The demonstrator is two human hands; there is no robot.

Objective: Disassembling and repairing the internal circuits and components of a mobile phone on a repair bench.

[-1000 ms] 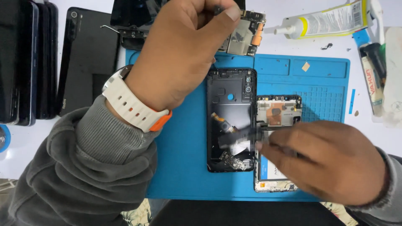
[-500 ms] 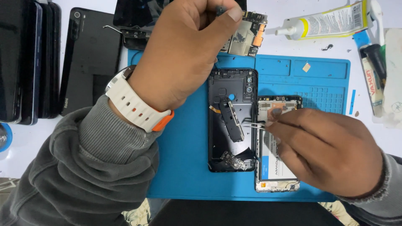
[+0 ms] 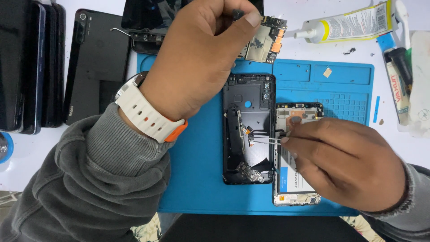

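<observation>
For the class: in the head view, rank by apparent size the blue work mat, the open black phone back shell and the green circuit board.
1. Blue work mat
2. Black phone back shell
3. Green circuit board, raised in the left hand, so nearness enlarges it.

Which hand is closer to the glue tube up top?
Left. The left hand is raised just left of the glue tube, holding a circuit board. The right hand works lower, holding tweezers.

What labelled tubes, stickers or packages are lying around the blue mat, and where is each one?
Glue tube: above the mat, top right, lying flat, yellow and white with a white nozzle.
Second tube: right of the mat, white with red print.
Battery label: white, in the open phone under the right hand.
</observation>
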